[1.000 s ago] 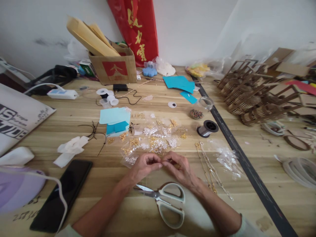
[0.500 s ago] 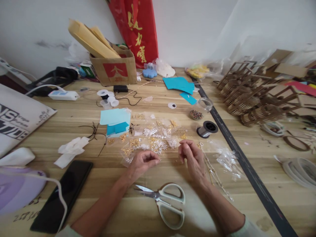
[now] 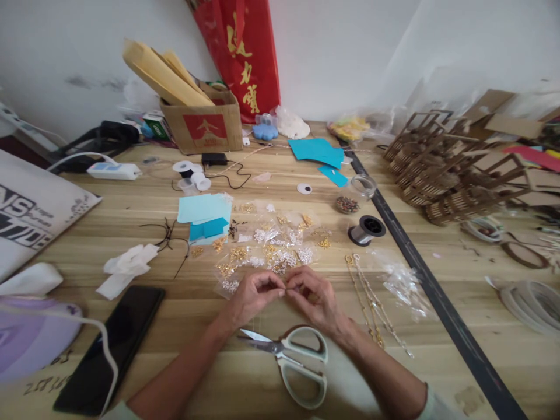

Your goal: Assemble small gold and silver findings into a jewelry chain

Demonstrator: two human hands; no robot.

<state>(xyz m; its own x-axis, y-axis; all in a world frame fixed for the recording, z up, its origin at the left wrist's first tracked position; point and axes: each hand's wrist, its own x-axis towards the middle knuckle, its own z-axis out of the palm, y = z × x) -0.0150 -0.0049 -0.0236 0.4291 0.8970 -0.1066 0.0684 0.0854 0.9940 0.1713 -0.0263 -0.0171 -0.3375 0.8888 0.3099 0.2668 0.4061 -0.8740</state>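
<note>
My left hand (image 3: 256, 296) and my right hand (image 3: 312, 296) meet fingertip to fingertip just in front of the small plastic bags of gold and silver beads (image 3: 280, 256). Each hand pinches with thumb and forefinger; whatever lies between the tips is too small to make out. Below the hands, a pair of scissors (image 3: 280, 349) with pale handles lies partly open, blades pointing left. Thin gold and silver chains (image 3: 371, 297) rest on the table to the right of my right hand. Behind them stands a spool of fine wire (image 3: 366, 230).
A black phone (image 3: 111, 347) with a white cable lies at left, near crumpled tissue (image 3: 129, 265). Behind the beads are blue cards (image 3: 205, 213) and a glass jar of beads (image 3: 350, 201). Brown lattice wooden pieces (image 3: 450, 169) and a clear bag (image 3: 405, 286) occupy the right.
My right hand has moved left from beside the chains to meet my left hand's fingertips. The left hand has barely moved.
</note>
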